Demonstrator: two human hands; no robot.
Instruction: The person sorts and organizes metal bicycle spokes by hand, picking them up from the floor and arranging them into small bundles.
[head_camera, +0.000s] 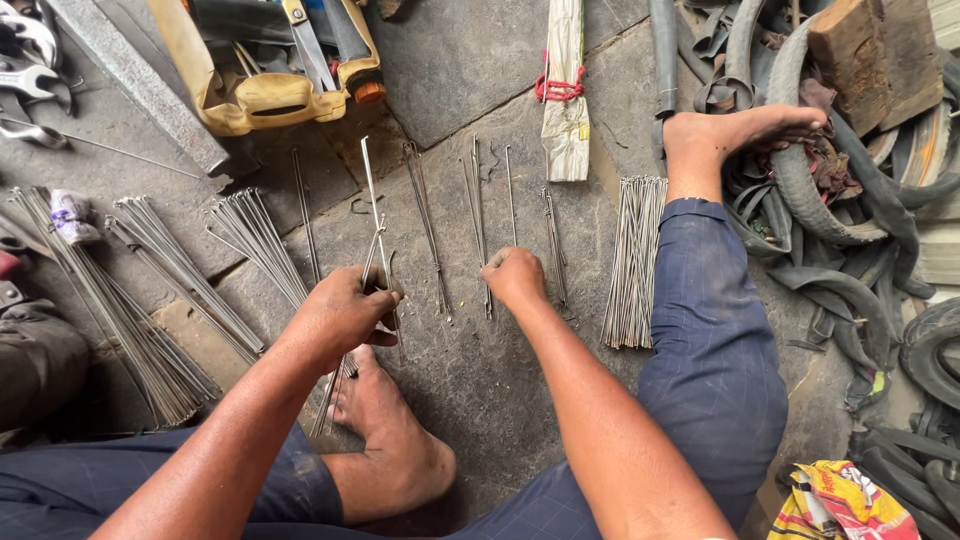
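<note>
I sit on a stone floor with thin metal spokes laid out in front of me. My left hand (345, 312) is closed around a small bunch of spokes (376, 225) that stick up and away from it. My right hand (514, 276) is a loose fist pressed down on the floor, its fingertips at a few spokes (479, 215) lying side by side. A thick bundle of spokes (633, 262) lies just right of that hand, beside my right leg. More single spokes (427, 225) lie between the two hands.
Fanned piles of spokes (165, 275) cover the floor at left. A yellow tool bag (255, 100) and a metal bar (140, 85) lie at the back left, spanners (28, 70) at far left. Old rubber tyres and tubes (850, 200) with a wooden block (865, 55) crowd the right. A wrapped paper bundle (566, 95) lies at back centre.
</note>
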